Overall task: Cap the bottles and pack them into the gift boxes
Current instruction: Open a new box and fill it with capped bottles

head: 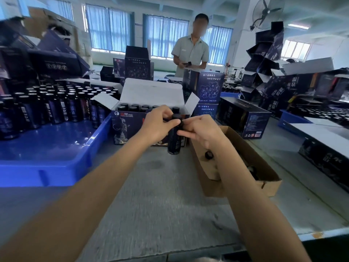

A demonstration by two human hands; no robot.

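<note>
Gripping a dark cylindrical bottle (pixel 174 142) w/ both hands, person works at centre of grey table (pixel 160 195). Left hand (pixel 160 123): fingers curled round bottle's upper part. Right hand (pixel 200 132): thumb + fingers pinching at the neck, just under the black round cap (pixel 177 116) sitting on top. Bottle roughly upright, just in front of the open dark-blue printed gift box (pixel 130 127); can't tell if its base touches table. Gift box flaps up, several black-capped bottles (pixel 132 106) standing inside, far side.

Left: blue plastic tray (pixel 56 144), far half packed w/ upright dark bottles (pixel 56 106), near half bare.

Right, just beside right forearm: open brown cardboard box (pixel 264 167), a loose black cap (pixel 209 155) visible inside; rest of contents mostly hidden by arm.

Far: second person in pale shirt (pixel 190 52) standing behind more gift boxes, holding sth small + dark. Far right: untidy stack of empty dark gift boxes (pixel 268 52).
</note>
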